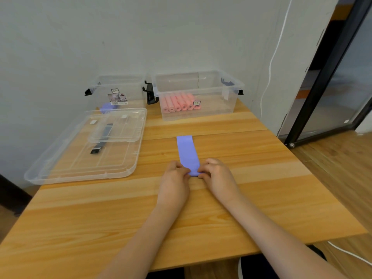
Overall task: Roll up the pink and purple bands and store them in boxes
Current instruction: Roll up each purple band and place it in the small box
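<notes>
Head view: purple band (187,152) lies flat on the wooden counter (261,198), running away from the person, centre of the counter. Left hand (174,178) and right hand (216,177) sit at its near end, one on each side. Fingers (203,170) of both hands curl in and pinch the near edge, which is turned up into a small roll start. Right box (198,95) at the back holds a row of rolled pink bands (179,104). Left box (115,93) beside it holds a purple roll (106,107), partly hidden. Two clear lids (84,146) lie stacked at left, in front of the left box.
</notes>
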A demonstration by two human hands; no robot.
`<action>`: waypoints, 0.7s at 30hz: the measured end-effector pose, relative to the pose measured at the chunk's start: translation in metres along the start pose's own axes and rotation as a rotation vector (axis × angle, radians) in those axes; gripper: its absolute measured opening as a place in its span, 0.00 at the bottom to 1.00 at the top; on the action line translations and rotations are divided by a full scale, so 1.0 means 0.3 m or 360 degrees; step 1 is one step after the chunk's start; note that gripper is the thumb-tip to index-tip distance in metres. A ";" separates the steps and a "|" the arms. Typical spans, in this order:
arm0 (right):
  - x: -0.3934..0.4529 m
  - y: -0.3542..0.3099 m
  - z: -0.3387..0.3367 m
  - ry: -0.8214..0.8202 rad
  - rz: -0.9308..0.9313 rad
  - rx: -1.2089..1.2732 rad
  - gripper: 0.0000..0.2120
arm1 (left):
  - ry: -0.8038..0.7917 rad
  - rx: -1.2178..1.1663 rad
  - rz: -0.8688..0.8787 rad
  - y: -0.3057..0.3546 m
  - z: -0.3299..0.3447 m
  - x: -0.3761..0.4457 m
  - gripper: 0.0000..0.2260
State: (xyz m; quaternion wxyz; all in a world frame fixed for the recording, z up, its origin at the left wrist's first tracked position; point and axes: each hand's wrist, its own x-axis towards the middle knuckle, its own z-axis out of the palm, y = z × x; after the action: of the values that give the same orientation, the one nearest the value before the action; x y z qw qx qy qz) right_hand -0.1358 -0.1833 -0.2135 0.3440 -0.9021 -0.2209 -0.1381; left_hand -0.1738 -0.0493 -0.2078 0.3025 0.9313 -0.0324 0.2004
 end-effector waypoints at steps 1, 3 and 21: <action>0.004 -0.002 -0.001 0.0021 0.0030 0.0045 0.06 | 0.0037 -0.0006 -0.0036 0.001 -0.003 0.000 0.08; 0.010 -0.006 -0.006 0.0054 0.0088 0.0106 0.06 | 0.0066 0.0003 -0.0045 -0.002 0.000 0.002 0.09; 0.043 0.000 0.007 0.0020 0.0248 0.0088 0.08 | 0.0130 0.0028 -0.0073 -0.007 0.013 0.012 0.02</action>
State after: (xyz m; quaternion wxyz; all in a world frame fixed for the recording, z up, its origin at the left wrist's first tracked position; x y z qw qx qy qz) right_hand -0.1243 -0.1780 -0.2099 0.3800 -0.9058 -0.1514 -0.1105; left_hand -0.1687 -0.0496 -0.2104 0.3000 0.9254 0.0033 0.2316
